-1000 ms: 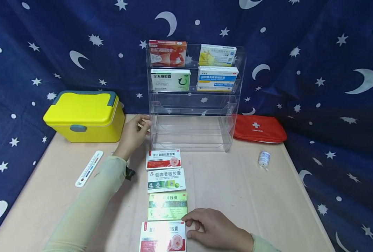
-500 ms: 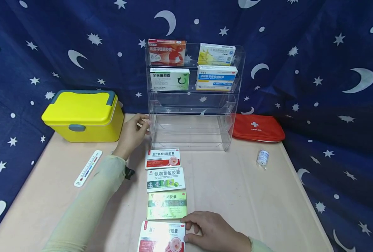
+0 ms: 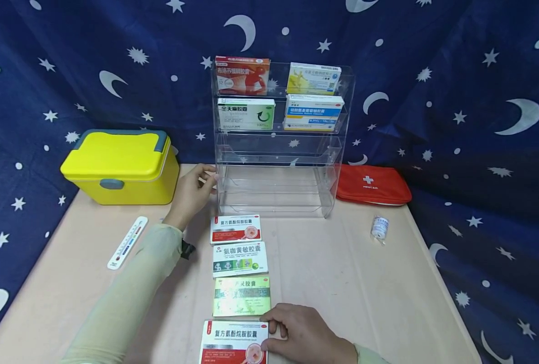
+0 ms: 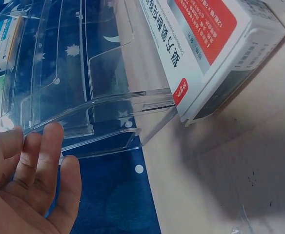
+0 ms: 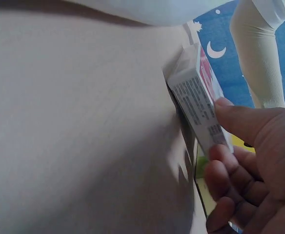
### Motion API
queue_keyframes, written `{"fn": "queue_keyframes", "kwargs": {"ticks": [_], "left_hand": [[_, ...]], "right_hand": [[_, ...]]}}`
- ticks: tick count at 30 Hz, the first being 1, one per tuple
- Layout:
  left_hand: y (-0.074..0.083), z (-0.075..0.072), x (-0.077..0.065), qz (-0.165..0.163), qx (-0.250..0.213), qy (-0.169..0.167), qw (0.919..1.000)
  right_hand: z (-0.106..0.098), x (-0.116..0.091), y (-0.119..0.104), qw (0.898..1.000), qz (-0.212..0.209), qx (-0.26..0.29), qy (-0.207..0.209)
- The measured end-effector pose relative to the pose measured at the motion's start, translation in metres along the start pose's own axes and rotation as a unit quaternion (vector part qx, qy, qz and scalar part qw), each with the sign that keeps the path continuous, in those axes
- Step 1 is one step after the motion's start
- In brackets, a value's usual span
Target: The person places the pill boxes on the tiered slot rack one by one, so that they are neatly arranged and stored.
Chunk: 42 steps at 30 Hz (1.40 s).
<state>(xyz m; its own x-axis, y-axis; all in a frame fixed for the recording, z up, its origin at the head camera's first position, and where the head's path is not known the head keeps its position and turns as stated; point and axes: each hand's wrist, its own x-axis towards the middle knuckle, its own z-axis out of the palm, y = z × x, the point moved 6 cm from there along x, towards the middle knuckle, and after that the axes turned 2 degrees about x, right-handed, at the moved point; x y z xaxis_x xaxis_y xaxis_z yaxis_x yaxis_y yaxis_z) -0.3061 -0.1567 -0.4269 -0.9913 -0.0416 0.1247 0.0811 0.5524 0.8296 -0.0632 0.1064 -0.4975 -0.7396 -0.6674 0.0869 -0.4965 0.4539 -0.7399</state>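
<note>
My right hand (image 3: 309, 333) pinches the right edge of the nearest red-and-white medicine box (image 3: 233, 331), thumb on the printed face. In the right wrist view this box (image 5: 196, 92) is slightly tilted, with a shadow beside it. My left hand (image 3: 192, 194) touches the left side of the clear acrylic display rack (image 3: 274, 202), its fingers loosely bent. The left wrist view shows the fingertips (image 4: 53, 134) against the rack's edge. Beyond the nearest box, a yellow-green box (image 3: 242, 297), a white-and-green box (image 3: 239, 259) and another red-and-white box (image 3: 235, 230) lie in a column towards the rack.
Several medicine boxes stand on the rack's upper two tiers, including a red box (image 3: 242, 77). A yellow case (image 3: 119, 167) and a thermometer card (image 3: 127, 242) are at left. At right are a red first-aid pouch (image 3: 374, 186) and a small wrapped roll (image 3: 380, 228).
The glare on the nearest box has gone as its face tilts, and my right thumb has moved further onto it. My left hand stays at the rack.
</note>
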Motion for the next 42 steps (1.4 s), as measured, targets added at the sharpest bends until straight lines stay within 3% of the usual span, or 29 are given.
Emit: {"fn": "queue_keyframes", "kwargs": {"ticks": [5, 11, 20, 24, 27, 32, 37, 42], "left_hand": [[0.001, 0.000, 0.000, 0.000, 0.006, 0.003, 1.0000], [0.000, 0.001, -0.001, -0.005, 0.008, 0.000, 1.0000], [0.001, 0.001, -0.001, -0.003, 0.005, -0.001, 1.0000], [0.000, 0.001, 0.000, -0.005, 0.003, -0.002, 1.0000], [0.000, 0.001, 0.000, -0.006, 0.002, -0.004, 1.0000], [0.001, 0.001, 0.002, -0.001, -0.001, -0.006, 1.0000], [0.000, 0.000, 0.003, 0.002, -0.005, -0.004, 1.0000], [0.000, 0.000, 0.001, 0.008, 0.003, 0.001, 1.0000]], "right_hand": [[-0.007, 0.000, -0.001, 0.997, -0.037, -0.029, 0.059], [-0.008, 0.000, -0.004, 0.996, -0.064, -0.032, 0.062], [0.001, -0.006, -0.012, 0.986, -0.138, 0.095, -0.009], [-0.001, -0.006, -0.011, 0.982, -0.144, 0.121, 0.004], [-0.009, -0.001, -0.009, 0.978, -0.126, 0.165, 0.026], [-0.051, 0.025, -0.003, 0.969, -0.112, 0.200, 0.095], [-0.125, 0.073, -0.006, 0.961, -0.137, 0.158, 0.181], [-0.202, 0.132, -0.018, 0.939, -0.134, 0.138, 0.284]]}}
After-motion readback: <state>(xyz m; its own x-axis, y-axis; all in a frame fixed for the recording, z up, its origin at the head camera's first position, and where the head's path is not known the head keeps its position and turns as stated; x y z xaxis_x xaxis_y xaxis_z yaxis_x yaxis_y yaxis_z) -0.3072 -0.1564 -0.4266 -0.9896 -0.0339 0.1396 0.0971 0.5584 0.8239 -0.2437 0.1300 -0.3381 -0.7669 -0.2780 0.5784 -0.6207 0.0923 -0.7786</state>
